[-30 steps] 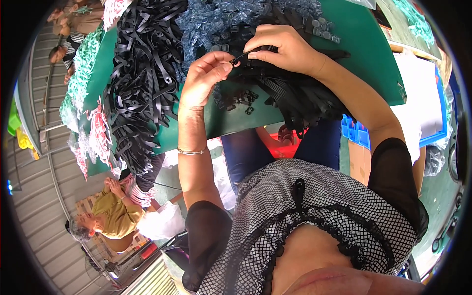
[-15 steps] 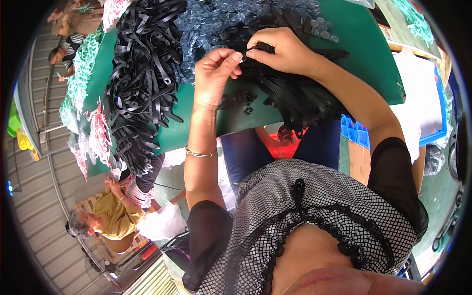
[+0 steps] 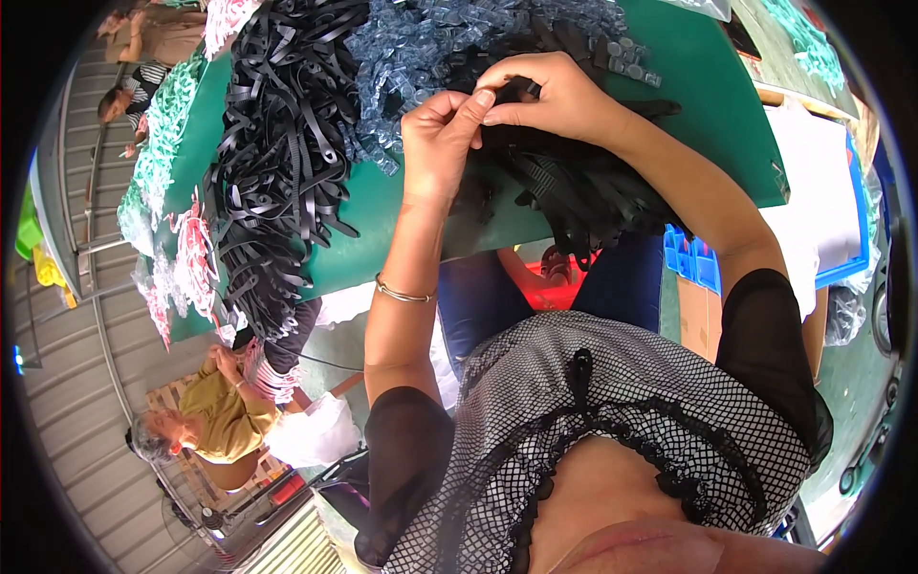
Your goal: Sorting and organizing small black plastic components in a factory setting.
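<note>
My left hand (image 3: 443,136) and my right hand (image 3: 555,98) meet above the green table (image 3: 373,215). The left thumb and fingers are pinched together; what lies between them is too small and covered to make out. A black strap (image 3: 525,88) is gripped by my right hand, its end running toward the left fingertips. Below the hands, more black ridged straps (image 3: 583,187) lie in a pile along the near table edge. Just beyond my hands is a heap of clear bluish plastic pieces (image 3: 430,43).
A long pile of black straps (image 3: 282,134) covers the table's left part. Green-white (image 3: 163,143) and red-white bundles (image 3: 194,244) lie farther left. A red stool (image 3: 559,287) shows below the table, blue bins (image 3: 693,256) to the right. A seated person (image 3: 225,411) is at lower left.
My left hand has shifted right and slightly up, its thumb now against the right fingertips. Less of the strap shows in my right hand.
</note>
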Demonstrator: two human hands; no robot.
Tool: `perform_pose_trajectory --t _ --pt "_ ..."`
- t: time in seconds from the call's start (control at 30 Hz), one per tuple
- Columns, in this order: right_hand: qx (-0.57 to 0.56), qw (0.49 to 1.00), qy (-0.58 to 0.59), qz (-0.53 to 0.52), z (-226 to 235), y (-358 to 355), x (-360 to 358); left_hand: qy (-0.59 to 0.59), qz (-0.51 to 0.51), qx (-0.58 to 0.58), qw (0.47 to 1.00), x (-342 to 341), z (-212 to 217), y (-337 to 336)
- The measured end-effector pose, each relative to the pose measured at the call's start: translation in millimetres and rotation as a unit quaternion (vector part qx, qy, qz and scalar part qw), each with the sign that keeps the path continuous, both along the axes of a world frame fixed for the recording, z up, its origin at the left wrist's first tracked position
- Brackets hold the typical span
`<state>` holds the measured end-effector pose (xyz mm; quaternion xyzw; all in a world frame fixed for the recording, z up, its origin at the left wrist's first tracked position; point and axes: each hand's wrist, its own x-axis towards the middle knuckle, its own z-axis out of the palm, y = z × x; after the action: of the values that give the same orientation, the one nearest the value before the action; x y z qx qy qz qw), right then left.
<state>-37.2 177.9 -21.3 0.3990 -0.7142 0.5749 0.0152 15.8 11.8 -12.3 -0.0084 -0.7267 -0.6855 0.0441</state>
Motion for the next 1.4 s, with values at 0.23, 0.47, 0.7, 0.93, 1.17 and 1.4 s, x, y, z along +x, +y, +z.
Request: perform_pose_trajectory --t 0.23,0.47,0.7,0.93,1.17,1.4 --pt "0.029 0.999 -0.007 -0.013 1 0 1 -0.013 -0.028 0.084 0.996 -5 -11 -8" --pt "0.024 1.000 0.007 -0.003 -5 -1 -4 -0.031 0.011 0.118 0.992 -5 -11 -19" --pt "0.009 0.998 -0.053 0.012 -10 0 -13 -0.016 0.032 0.020 0.999 -6 -10 -18" --pt "0.000 0.996 0.073 -0.059 -3 -3 -9 0.008 0.038 -0.136 0.990 -18 -11 -31" --pt "-0.020 0.998 0.002 -0.054 8 5 -9 0.044 0.076 -0.184 0.979 -17 -7 -38" --pt "-0.040 0.990 -0.122 -0.054 12 6 -4 0.136 0.033 -0.390 0.910 -4 -2 -54"
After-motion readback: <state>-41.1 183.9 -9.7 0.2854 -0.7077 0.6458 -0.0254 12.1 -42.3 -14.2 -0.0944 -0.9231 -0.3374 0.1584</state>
